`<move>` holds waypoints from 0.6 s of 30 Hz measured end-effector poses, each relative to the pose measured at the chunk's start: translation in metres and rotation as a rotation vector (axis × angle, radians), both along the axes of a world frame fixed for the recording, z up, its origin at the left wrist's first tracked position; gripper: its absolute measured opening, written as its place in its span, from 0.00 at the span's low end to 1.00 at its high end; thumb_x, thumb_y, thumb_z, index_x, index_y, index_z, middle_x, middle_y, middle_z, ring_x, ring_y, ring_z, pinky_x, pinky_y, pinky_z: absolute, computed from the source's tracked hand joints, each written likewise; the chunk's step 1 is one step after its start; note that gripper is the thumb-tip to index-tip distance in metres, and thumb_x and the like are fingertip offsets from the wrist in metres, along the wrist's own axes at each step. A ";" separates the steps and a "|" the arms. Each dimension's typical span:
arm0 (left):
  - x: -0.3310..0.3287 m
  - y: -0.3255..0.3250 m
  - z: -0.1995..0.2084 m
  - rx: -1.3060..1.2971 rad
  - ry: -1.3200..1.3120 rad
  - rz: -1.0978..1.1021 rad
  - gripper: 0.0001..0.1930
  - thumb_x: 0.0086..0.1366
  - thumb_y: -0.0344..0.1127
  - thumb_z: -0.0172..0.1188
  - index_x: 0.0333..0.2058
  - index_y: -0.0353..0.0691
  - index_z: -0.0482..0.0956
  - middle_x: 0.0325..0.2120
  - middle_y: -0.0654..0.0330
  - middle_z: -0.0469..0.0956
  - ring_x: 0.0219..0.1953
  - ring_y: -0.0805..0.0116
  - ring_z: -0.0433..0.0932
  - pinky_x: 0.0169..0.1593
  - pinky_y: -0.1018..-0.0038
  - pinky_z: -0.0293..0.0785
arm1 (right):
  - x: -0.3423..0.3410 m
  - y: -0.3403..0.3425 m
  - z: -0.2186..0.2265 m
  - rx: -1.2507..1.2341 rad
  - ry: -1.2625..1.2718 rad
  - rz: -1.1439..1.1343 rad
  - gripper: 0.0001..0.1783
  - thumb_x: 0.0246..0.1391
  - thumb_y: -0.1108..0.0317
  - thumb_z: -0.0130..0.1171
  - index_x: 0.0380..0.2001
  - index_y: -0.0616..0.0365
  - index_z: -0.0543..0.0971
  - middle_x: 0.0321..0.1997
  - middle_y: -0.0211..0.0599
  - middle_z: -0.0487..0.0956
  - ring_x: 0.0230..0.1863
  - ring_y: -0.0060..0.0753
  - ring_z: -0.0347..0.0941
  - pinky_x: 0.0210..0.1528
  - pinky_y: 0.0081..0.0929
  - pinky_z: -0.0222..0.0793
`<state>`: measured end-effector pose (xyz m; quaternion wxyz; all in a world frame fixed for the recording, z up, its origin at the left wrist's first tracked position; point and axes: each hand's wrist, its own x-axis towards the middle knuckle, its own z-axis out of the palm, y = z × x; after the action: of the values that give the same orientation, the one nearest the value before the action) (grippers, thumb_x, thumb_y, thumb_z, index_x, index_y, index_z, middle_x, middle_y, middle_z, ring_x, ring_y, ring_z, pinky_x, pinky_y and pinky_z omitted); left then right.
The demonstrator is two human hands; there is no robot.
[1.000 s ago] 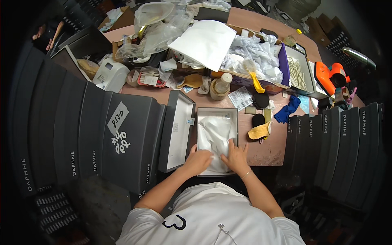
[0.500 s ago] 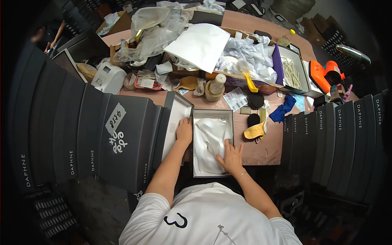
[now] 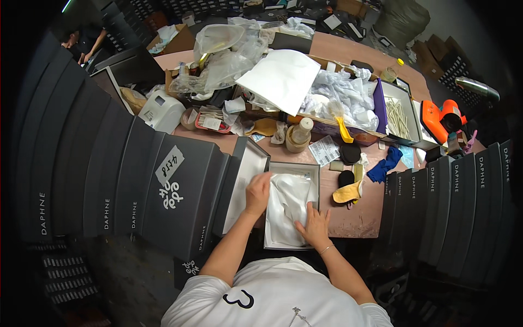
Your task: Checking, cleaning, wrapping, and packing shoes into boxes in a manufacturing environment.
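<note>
In front of me an open shoe box point(image 3: 314, 173) holds white wrapping paper point(image 3: 287, 199), folded over its contents, which are hidden. At the box's upper left side my left hand point(image 3: 257, 194) is closed, with the paper's raised left edge at its fingertips. My right hand point(image 3: 316, 226) rests with fingers spread on the paper and the right wall of the box. Standing on its side just left of the box is a dark lid point(image 3: 248, 166) with a pale inside.
Dark shoe boxes are stacked on the left point(image 3: 182, 201) and right point(image 3: 449, 191). Beyond the open box stand a glue bottle in a holder point(image 3: 299, 136), a carton of crumpled paper point(image 3: 340, 95) and an orange tool point(image 3: 436, 117). A yellow sponge point(image 3: 347, 193) and blue cloth point(image 3: 385, 164) lie to the right.
My left hand has left the gap by the lid and come to the paper's left edge, its fingers now closed and the paper lifted there. My right hand stays on the paper.
</note>
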<state>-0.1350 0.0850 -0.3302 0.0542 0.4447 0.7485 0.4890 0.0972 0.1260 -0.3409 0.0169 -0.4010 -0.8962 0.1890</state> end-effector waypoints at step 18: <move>-0.031 0.003 0.176 -0.617 0.286 -0.869 0.23 0.60 0.37 0.61 0.53 0.37 0.70 0.46 0.50 0.73 0.49 0.52 0.74 0.52 0.61 0.69 | -0.040 0.041 0.065 -0.182 0.603 0.004 0.31 0.51 0.70 0.63 0.58 0.60 0.67 0.57 0.52 0.71 0.58 0.54 0.66 0.61 0.43 0.60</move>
<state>-0.1663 0.0875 -0.1545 0.2766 0.7383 0.6045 0.1143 0.0575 0.1667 -0.2764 0.2457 -0.3251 -0.8309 0.3790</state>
